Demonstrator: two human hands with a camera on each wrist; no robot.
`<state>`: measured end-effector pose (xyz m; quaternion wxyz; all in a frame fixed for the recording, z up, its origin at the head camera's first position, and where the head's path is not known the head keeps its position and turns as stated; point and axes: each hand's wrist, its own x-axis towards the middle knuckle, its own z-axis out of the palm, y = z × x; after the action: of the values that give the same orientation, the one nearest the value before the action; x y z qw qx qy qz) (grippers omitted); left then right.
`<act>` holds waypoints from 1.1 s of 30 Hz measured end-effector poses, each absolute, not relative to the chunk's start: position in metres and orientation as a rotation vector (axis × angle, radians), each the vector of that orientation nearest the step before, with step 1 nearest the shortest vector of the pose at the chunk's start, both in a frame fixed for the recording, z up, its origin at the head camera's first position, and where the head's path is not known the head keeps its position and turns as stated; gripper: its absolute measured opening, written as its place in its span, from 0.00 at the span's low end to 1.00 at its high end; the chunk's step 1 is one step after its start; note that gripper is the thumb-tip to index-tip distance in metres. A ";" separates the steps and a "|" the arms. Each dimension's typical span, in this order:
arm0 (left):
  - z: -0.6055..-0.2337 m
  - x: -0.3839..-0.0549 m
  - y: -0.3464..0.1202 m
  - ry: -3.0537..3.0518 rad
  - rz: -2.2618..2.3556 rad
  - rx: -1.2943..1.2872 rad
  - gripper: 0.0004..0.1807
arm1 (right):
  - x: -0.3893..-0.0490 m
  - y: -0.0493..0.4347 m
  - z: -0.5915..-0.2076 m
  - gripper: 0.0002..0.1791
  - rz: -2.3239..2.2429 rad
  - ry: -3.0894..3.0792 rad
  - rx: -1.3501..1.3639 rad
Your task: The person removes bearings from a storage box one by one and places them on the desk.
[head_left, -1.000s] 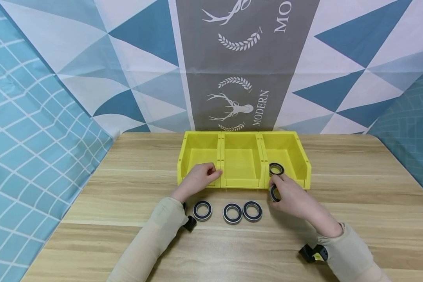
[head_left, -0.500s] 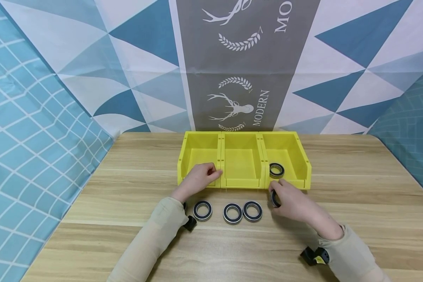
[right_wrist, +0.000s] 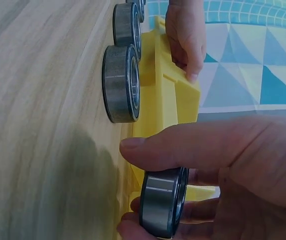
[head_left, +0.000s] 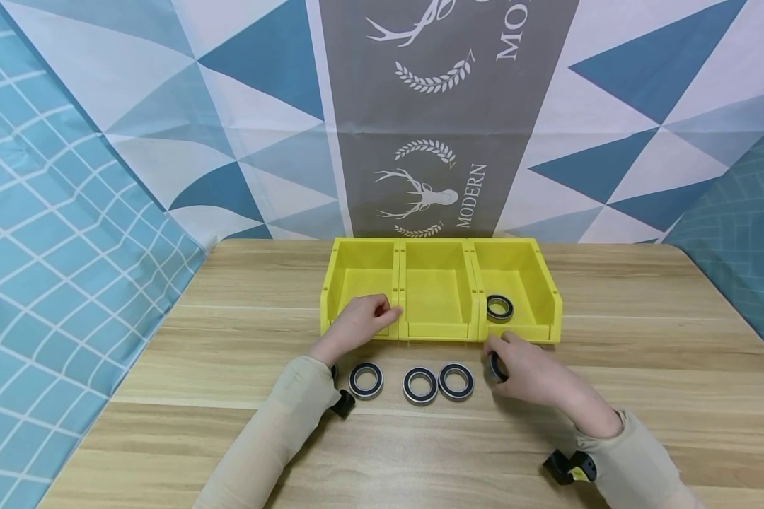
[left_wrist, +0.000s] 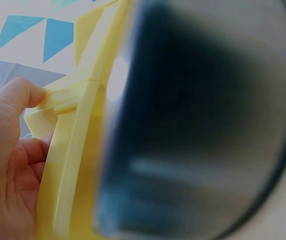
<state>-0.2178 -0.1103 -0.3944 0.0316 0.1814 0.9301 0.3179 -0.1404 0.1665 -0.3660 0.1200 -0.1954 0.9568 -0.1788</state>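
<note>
My right hand (head_left: 531, 371) holds a ball bearing (right_wrist: 160, 202) on edge between thumb and fingers, just in front of the right yellow bin (head_left: 527, 283). Inside that bin, near its front left corner, lies another bearing (head_left: 499, 319). My left hand (head_left: 359, 322) is at the front of the left yellow bin (head_left: 363, 258); the left wrist view has its thumb on the bin's upper edge and its fingers curled against the wall, gripping it. Three more bearings lie flat on the table, one (head_left: 353, 382) near my left wrist and two side by side, the left one (head_left: 408, 386) touching the right one (head_left: 468, 382).
The middle yellow bin (head_left: 436, 283) joins the other two in a row at the back of the wooden table (head_left: 261, 283). A patterned cloth (head_left: 261, 106) hangs behind it. Black wrist cameras, such as the right one (head_left: 569, 466), sit low beside the sleeves.
My right hand has drawn back slightly from the right bin toward me, with the bearing still in its fingers. The left hand and the other bearings have stayed in place.
</note>
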 end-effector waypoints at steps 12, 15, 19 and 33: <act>-0.395 -0.218 -0.110 2.868 0.974 0.553 0.18 | -0.136 0.164 -0.366 0.22 -0.490 2.745 -0.565; -0.395 -0.218 -0.111 2.869 0.971 0.559 0.18 | -0.135 0.164 -0.366 0.23 -0.506 2.748 -0.560; -0.394 -0.218 -0.111 2.865 0.978 0.565 0.17 | -0.135 0.164 -0.367 0.24 -0.497 2.738 -0.557; -0.392 -0.218 -0.111 2.860 0.988 0.571 0.18 | -0.137 0.161 -0.370 0.26 -0.431 2.754 -0.535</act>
<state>-0.2180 -0.1110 -0.3919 0.0311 0.1852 0.9284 0.3207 -0.1372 0.1611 -0.3695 0.1508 -0.1864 0.9592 -0.1499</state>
